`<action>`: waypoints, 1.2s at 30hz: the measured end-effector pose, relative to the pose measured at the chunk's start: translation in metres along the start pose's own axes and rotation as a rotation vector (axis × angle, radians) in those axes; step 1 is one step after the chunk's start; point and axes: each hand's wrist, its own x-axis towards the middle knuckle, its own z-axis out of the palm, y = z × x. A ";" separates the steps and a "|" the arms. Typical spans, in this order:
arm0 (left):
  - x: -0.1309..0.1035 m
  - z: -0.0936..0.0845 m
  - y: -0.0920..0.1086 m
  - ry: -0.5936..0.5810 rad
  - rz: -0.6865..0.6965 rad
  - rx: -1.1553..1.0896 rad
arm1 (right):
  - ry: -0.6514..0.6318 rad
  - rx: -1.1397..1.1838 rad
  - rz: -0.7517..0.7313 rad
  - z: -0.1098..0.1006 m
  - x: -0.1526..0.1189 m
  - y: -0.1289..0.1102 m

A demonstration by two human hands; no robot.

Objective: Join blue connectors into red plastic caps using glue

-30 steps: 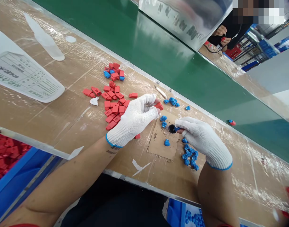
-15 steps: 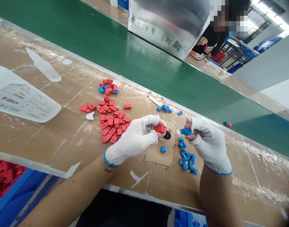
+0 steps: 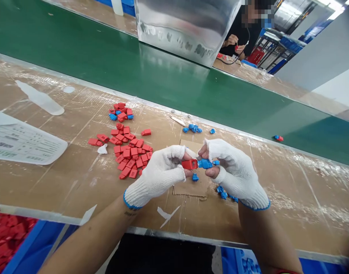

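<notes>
over the cardboard patch (image 3: 188, 188) at the bench's middle, the left hand (image 3: 159, 175) pinches a red piece (image 3: 189, 164) and the right hand (image 3: 234, 173) pinches a blue piece (image 3: 204, 164), end to end and touching. whether they're seated together i can't tell; fingertips cover the joint. a heap of loose red pieces (image 3: 130, 154) and scattered blue pieces (image 3: 193, 128) looks unmatched, so most seems left. a few mixed ones (image 3: 121, 111) lie farther back; joined or not, too small to say.

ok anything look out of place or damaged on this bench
One stray red-and-blue plastic piece lies alone on the green conveyor belt, apart from the piles. The brown cardboard patch under the hands is pitted, with a torn edge.
</notes>
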 end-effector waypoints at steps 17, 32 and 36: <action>-0.008 -0.006 -0.001 -0.145 0.001 0.213 | 0.110 -0.104 -0.142 0.010 0.002 0.001; -0.008 0.000 -0.001 -0.135 -0.016 0.171 | -0.036 -0.259 -0.164 0.012 0.006 -0.009; -0.012 0.000 -0.009 -0.109 -0.079 0.125 | 0.016 -0.308 -0.157 0.017 0.008 -0.009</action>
